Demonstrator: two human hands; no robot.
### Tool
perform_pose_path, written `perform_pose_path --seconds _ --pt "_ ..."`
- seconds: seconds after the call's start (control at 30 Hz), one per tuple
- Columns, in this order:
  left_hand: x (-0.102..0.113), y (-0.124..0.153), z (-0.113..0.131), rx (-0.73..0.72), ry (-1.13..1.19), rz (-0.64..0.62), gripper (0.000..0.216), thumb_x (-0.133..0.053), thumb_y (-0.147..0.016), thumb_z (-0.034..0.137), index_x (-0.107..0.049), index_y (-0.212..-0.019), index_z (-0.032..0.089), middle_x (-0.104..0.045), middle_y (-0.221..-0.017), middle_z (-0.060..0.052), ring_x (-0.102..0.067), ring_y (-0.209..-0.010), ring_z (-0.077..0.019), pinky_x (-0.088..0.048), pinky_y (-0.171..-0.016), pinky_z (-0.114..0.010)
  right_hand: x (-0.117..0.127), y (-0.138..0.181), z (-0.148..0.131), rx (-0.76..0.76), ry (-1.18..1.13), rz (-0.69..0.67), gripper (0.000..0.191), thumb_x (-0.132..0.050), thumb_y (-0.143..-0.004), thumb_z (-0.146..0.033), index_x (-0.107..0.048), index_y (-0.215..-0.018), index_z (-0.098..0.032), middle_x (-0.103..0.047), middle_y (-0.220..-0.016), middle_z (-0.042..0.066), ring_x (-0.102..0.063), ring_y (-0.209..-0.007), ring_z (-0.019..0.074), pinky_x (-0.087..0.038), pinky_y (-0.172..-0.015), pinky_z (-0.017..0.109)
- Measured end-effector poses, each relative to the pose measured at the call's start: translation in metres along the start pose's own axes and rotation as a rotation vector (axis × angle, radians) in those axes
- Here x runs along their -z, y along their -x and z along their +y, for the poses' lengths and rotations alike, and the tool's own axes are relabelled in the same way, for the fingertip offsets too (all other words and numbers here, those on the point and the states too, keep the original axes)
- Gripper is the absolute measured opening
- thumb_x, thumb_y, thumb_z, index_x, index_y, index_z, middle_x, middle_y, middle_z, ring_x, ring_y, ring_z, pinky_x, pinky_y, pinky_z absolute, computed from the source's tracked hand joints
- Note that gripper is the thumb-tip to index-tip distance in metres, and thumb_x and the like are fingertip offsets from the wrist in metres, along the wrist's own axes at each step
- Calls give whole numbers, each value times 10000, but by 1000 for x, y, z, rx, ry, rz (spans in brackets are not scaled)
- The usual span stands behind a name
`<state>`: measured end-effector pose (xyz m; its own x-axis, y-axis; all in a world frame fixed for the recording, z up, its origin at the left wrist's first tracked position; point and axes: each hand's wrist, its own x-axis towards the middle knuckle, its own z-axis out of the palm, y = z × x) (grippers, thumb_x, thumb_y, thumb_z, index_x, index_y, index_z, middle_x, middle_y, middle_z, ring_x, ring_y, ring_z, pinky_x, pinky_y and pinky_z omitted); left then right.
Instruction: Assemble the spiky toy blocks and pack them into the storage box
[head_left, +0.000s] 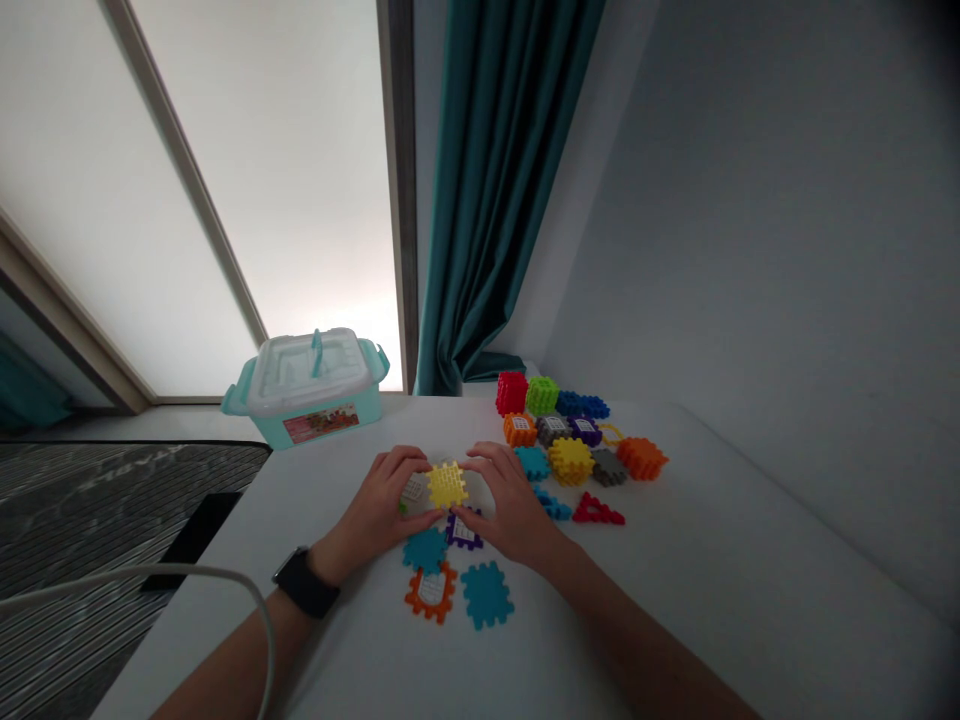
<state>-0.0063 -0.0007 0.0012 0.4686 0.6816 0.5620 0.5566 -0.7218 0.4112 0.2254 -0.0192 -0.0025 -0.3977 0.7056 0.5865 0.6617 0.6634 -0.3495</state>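
The yellow waffle-block piece (447,485) stands between the two hands, and I read it as gripped from both sides. The left hand (382,497) is curled around its left side, with the fingers (403,462) closed over a white-faced block piece (412,490) pressed against the yellow edge. The right hand (504,497) closes from the other side, its fingers (480,460) touching the yellow piece's right edge. I cannot tell from this view whether the two pieces are interlocked.

Directly below the hands, a purple-framed block piece (463,532) lies just beside a teal block piece (424,550). Nearer me are an orange-framed block piece (430,592) and a second teal block piece (486,595). All lie flat on the white tabletop (675,560).

Further out to the right, I see more block pieces, with a red cube (511,393) and a green cube (541,395) at the far edge. A lidded teal storage box (307,385) stands at the far-left corner. A black watch (304,583) is on the left wrist.
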Motion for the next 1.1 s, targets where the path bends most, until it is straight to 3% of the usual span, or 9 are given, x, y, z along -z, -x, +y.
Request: perform_pose_path --seconds 0.27,0.43,0.67,0.9,1.1 --pt "7 2 -7 -52 -98 -81 312 -672 -865 342 -601 -1150 236 -586 -1183 -91 -572 -1076 -256 -485 -955 -407 15 -3 11 56 47 -110 421 -646 -866 -300 -552 -1272 -239 -548 -1270 127 -483 -1263 300 -429 -1062 525" --pt "8 3 -8 -96 -164 -167 418 -629 -911 330 -547 -1316 270 -575 -1214 -95 -572 -1054 -251 -479 -956 -414 19 -2 11 87 48 -208 441 -647 -865 -236 -558 -1296 -245 -556 -1246 116 -469 -1282 291 -435 -1064 506" --pt "9 2 -6 -129 -141 -245 543 -676 -885 310 -485 -1393 310 -571 -1215 -82 -579 -1026 -240 -473 -946 -408 24 -3 9 117 22 -267 496 -647 -874 -208 -530 -1351 -275 -560 -1267 103 -484 -1255 275 -455 -1042 495" --pt "9 2 -4 -98 -131 -259 422 -745 -824 359 -597 -1202 242 -593 -1166 -79 -577 -993 -243 -477 -916 -390 23 -4 10 149 46 -255 367 -629 -911 -206 -604 -1272 -267 -597 -1254 93 -499 -1244 265 -465 -1035 485" --pt "5 1 -6 -13 -51 -184 421 -767 -788 450 -593 -1091 216 -581 -1117 -77 -578 -958 -239 -487 -859 -379 19 -5 6 148 19 -121 285 -542 -958 -197 -603 -1234 -224 -660 -1136 99 -594 -1100 241 -515 -964 458"
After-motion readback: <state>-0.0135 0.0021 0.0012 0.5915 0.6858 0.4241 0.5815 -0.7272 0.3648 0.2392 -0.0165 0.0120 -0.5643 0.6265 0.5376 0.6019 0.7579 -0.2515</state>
